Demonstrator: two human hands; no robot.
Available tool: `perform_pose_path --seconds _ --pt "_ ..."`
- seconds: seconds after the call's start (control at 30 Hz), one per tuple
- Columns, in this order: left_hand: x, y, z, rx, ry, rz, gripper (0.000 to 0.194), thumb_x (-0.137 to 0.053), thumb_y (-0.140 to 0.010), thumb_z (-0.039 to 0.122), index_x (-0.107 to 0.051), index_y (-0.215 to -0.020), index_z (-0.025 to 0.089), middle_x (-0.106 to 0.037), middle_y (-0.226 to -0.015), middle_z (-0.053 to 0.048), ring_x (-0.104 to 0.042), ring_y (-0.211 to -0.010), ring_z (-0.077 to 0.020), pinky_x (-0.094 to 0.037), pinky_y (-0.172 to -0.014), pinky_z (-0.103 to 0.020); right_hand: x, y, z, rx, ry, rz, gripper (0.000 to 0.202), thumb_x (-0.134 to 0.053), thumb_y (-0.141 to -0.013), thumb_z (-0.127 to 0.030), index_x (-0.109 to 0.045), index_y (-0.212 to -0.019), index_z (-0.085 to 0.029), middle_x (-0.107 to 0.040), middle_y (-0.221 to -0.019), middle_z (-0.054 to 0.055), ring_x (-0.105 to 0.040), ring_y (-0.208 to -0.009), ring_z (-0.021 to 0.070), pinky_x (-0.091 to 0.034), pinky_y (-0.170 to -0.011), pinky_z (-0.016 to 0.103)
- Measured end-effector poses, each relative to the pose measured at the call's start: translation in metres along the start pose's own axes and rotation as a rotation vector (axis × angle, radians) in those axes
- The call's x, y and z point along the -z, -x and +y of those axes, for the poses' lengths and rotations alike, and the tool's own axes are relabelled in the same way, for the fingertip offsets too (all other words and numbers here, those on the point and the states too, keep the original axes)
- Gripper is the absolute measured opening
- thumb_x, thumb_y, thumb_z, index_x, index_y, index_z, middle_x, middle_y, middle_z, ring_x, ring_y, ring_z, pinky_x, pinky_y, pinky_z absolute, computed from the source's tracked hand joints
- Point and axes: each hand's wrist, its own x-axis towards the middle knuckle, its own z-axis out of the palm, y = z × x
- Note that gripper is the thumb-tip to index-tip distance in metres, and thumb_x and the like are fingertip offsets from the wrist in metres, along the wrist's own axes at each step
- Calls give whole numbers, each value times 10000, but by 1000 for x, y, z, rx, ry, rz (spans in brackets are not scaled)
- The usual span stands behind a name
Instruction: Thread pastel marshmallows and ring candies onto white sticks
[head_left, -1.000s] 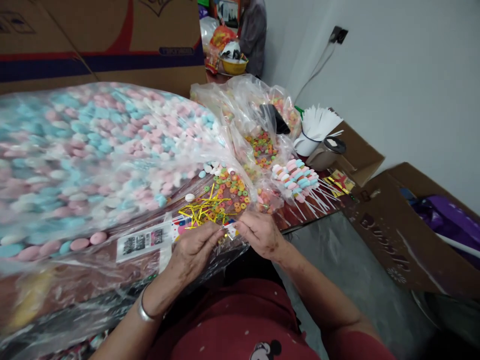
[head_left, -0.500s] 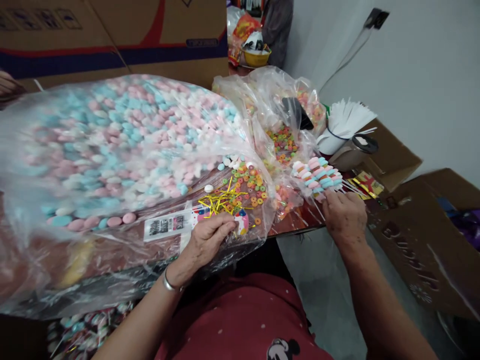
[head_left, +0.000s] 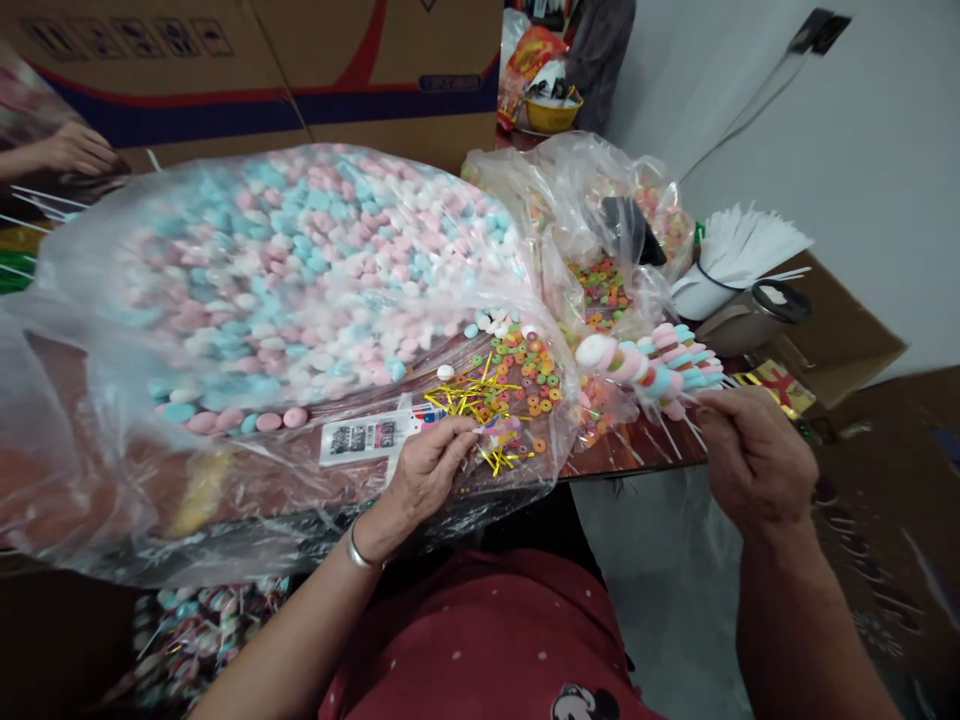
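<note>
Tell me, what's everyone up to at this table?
The person wearing the camera has both hands busy. The right hand holds a skewer of pastel sweets by its stick, close to a bunch of other skewers. The left hand pinches what looks like a small colourful wrapper near some gold strips. A big clear bag of sweets lies in front, and another person's hand shows at far left.

Red-brown table (head_left: 630, 450), crowded around a big bag of marshmallows (head_left: 315, 270).
To the bag's right: a bag of cereal rings (head_left: 600, 170), marshmallow sticks (head_left: 697, 365), a white cup (head_left: 697, 293), a mug (head_left: 750, 318); just before its right end, loose rings (head_left: 536, 380) and gold ties (head_left: 466, 398) among clear plastic (head_left: 551, 455).
</note>
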Motion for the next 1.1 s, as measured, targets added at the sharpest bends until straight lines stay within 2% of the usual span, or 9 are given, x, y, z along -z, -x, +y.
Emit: perform_pose_path --seconds 0.1,0.2,0.33,0.57,0.73,0.97,1.1 --pt "2 2 -3 13 -6 -3 152 -537 -900 250 -661 -858 173 -657 -720 6 -577 -624 -99 -449 -612 -182 -1 -7 -16 126 -89 -99 177 -523 -887 -114 -611 -995 -223 -606 -859 44 -601 -766 175 -497 -675 310" --pt "6 4 -2 70 5 -16 153 -555 -882 270 -665 -841 173 -650 -706 9 -566 -609 -100 -443 -594 -184 -4 -11 -23 243 -67 -179 199 -520 -887 -91 -601 -1037 -194 -610 -874 61 -601 -765 175 -506 -675 308" --pt "12 2 3 127 22 -69 157 -558 -868 277 -663 -813 174 -624 -677 19 -542 -602 -98 -425 -593 -190 -9 -14 -22 383 4 -193 186 -507 -898 -105 -585 -1053 -171 -631 -871 80 -602 -766 190 -499 -661 320" --pt "17 -1 6 249 132 -193 219 -543 -874 323 -666 -789 163 -650 -700 -3 -544 -639 -115 -416 -610 -214 -8 -18 -18 502 25 -208 179 -527 -907 -145 -585 -1072 -188 -648 -855 73 -562 -733 183 -465 -657 334" --pt "19 1 0 321 198 -231 253 -559 -878 372 -670 -844 147 -653 -718 -20 -526 -635 -119 -402 -595 -223 -4 -21 -14 522 26 -244 195 -530 -914 -160 -596 -1085 -225 -663 -865 54 -568 -749 178 -456 -671 333" --pt "25 -2 -2 298 155 -305 242 -569 -869 358 -664 -805 146 -638 -700 -11 -510 -610 -108 -394 -578 -214 -8 -22 -10 508 16 -287 156 -507 -930 -174 -614 -1043 -193 -648 -833 52 -553 -766 174 -451 -683 325" --pt "27 -6 2 269 94 -311 223 -553 -869 332 -658 -782 155 -619 -692 2 -511 -631 -111 -396 -594 -211 -9 -23 -9 522 14 -305 164 -513 -927 -185 -618 -1045 -229 -664 -847 41 -544 -737 170 -439 -669 326"
